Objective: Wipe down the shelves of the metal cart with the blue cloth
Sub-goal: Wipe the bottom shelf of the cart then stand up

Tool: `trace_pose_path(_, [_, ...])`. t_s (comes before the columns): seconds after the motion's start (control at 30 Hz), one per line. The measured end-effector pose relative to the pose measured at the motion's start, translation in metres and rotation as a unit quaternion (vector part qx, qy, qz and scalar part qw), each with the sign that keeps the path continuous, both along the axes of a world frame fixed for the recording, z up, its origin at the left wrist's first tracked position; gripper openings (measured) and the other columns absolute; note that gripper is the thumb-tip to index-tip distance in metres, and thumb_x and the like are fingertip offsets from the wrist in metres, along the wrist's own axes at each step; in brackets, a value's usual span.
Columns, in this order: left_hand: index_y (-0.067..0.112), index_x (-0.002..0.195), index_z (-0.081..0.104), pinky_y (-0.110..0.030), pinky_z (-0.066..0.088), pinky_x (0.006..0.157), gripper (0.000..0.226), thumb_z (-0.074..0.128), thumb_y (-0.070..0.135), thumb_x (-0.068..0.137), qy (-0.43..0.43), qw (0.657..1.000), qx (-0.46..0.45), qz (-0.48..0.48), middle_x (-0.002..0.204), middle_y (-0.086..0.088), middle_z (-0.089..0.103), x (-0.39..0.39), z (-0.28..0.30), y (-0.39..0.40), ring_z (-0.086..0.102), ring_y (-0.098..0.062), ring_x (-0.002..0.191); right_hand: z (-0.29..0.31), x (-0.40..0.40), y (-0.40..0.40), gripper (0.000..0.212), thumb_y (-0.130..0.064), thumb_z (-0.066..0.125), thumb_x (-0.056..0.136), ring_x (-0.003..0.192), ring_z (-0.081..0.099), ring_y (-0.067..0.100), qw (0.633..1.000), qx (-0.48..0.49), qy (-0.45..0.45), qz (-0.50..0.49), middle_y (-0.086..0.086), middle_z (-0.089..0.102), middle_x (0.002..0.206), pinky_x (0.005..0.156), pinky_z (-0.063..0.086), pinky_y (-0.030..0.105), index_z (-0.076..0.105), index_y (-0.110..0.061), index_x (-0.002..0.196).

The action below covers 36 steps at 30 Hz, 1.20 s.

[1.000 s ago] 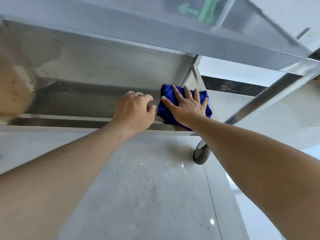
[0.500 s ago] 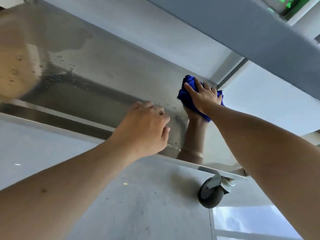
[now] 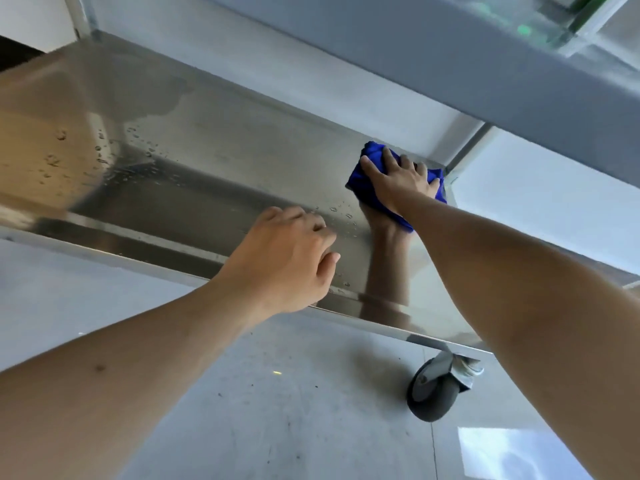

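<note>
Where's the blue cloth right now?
In the head view, the blue cloth lies at the far right corner of the cart's lower shelf, pressed flat under the right hand, next to the corner post.

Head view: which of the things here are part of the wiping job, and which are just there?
Part of the job:
blue cloth
lower cart shelf
right hand pressing the cloth
left hand at the shelf's front edge

Just there:
caster wheel
floor
upper shelf
</note>
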<state>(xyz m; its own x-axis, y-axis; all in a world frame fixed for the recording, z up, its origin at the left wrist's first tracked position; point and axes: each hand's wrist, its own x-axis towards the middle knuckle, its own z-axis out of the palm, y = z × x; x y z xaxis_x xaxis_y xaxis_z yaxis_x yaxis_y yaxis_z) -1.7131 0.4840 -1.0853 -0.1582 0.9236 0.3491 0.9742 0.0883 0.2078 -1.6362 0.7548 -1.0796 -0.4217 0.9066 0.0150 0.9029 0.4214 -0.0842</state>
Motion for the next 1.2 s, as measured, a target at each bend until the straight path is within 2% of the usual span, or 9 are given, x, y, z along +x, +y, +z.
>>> trace_pose_path(0.13, [0.016, 0.088, 0.068, -0.042, 0.047, 0.082, 0.039, 0.036, 0.039, 0.090, 0.001, 0.998, 0.037, 0.052, 0.089, -0.001, 0.069, 0.005, 0.004, -0.009, 0.056, -0.024, 0.093, -0.005, 0.000, -0.048, 0.087, -0.088, 0.007, 0.076, 0.146, 0.019, 0.031, 0.999, -0.002, 0.005, 0.033, -0.001, 0.035, 0.157, 0.113, 0.011, 0.064, 0.026, -0.046, 0.150])
trace_pose_path(0.27, [0.010, 0.067, 0.065, -0.033, 0.039, 0.060, 0.034, 0.047, 0.028, 0.089, -0.004, 0.988, 0.087, 0.125, 0.063, -0.008, 0.058, 0.011, 0.011, -0.018, 0.046, -0.026, 0.063, -0.005, 0.013, -0.092, 0.089, -0.089, 0.006, 0.076, 0.148, 0.017, 0.030, 0.998, 0.001, 0.005, 0.055, -0.004, 0.030, 0.159, 0.115, 0.010, 0.064, 0.021, -0.047, 0.153])
trace_pose_path(0.5, [0.012, 0.069, 0.067, -0.032, 0.043, 0.055, 0.041, 0.039, 0.030, 0.093, -0.028, 0.997, 0.029, 0.069, 0.063, 0.000, 0.049, 0.001, 0.016, -0.046, 0.046, -0.023, 0.057, -0.006, 0.045, -0.149, 0.088, -0.090, 0.003, 0.076, 0.149, 0.009, 0.025, 0.997, -0.015, -0.002, 0.072, -0.010, 0.023, 0.163, 0.117, 0.006, 0.061, 0.014, -0.050, 0.154])
trace_pose_path(0.6, [0.011, 0.096, 0.072, -0.038, 0.053, 0.080, 0.035, 0.040, 0.025, 0.094, -0.052, 0.998, -0.018, 0.002, 0.091, -0.004, 0.070, -0.015, 0.010, -0.070, 0.066, -0.027, 0.090, -0.004, 0.048, -0.170, 0.086, -0.089, 0.004, 0.078, 0.151, 0.005, 0.025, 0.997, -0.027, -0.003, 0.072, -0.010, 0.018, 0.165, 0.118, 0.003, 0.060, 0.012, -0.050, 0.155])
trace_pose_path(0.67, [0.013, 0.127, 0.064, -0.028, 0.035, 0.113, 0.036, 0.047, 0.019, 0.097, -0.096, 0.993, -0.063, -0.040, 0.135, -0.004, 0.062, -0.025, 0.007, -0.079, 0.054, -0.020, 0.129, -0.003, 0.049, -0.185, 0.088, -0.088, 0.002, 0.077, 0.151, 0.005, 0.028, 0.997, -0.029, -0.013, 0.069, -0.007, 0.016, 0.166, 0.118, 0.003, 0.061, 0.011, -0.049, 0.155])
trace_pose_path(0.73, [0.017, 0.140, 0.053, -0.019, 0.016, 0.115, 0.042, 0.050, 0.018, 0.098, -0.130, 0.984, -0.105, -0.063, 0.150, 0.000, 0.048, -0.031, 0.011, -0.082, 0.037, -0.013, 0.143, -0.002, 0.051, -0.198, 0.089, -0.086, 0.002, 0.077, 0.150, 0.006, 0.030, 0.997, -0.028, -0.022, 0.064, -0.005, 0.016, 0.165, 0.117, 0.005, 0.062, 0.009, -0.046, 0.156])
trace_pose_path(0.97, [0.025, 0.147, 0.043, -0.041, 0.023, 0.121, 0.055, 0.051, 0.048, 0.097, -0.079, 0.984, -0.160, -0.026, 0.157, 0.003, 0.036, -0.036, 0.011, -0.090, 0.023, -0.023, 0.149, -0.005, 0.051, -0.238, 0.089, -0.084, 0.000, 0.078, 0.150, 0.007, 0.034, 0.997, -0.020, -0.023, 0.065, 0.000, 0.017, 0.166, 0.117, 0.006, 0.064, 0.012, -0.043, 0.156])
trace_pose_path(1.13, [0.027, 0.103, 0.055, -0.051, 0.035, 0.104, 0.066, 0.033, 0.085, 0.080, 0.002, 0.986, -0.122, 0.115, 0.130, 0.003, 0.055, -0.035, 0.006, -0.097, 0.043, -0.026, 0.124, -0.010, 0.038, -0.259, 0.093, -0.082, -0.008, 0.074, 0.152, 0.002, 0.034, 0.998, -0.012, -0.013, 0.060, 0.000, 0.014, 0.167, 0.117, 0.001, 0.064, 0.011, -0.044, 0.157])
trace_pose_path(1.2, [0.028, 0.111, 0.056, -0.049, 0.035, 0.102, 0.072, 0.031, 0.087, 0.078, -0.007, 0.986, -0.121, 0.114, 0.132, 0.003, 0.053, -0.041, 0.004, -0.098, 0.043, -0.026, 0.123, -0.010, 0.034, -0.259, 0.094, -0.082, -0.010, 0.073, 0.152, 0.001, 0.035, 0.998, -0.015, -0.014, 0.063, 0.001, 0.013, 0.168, 0.117, 0.001, 0.066, 0.009, -0.044, 0.157])
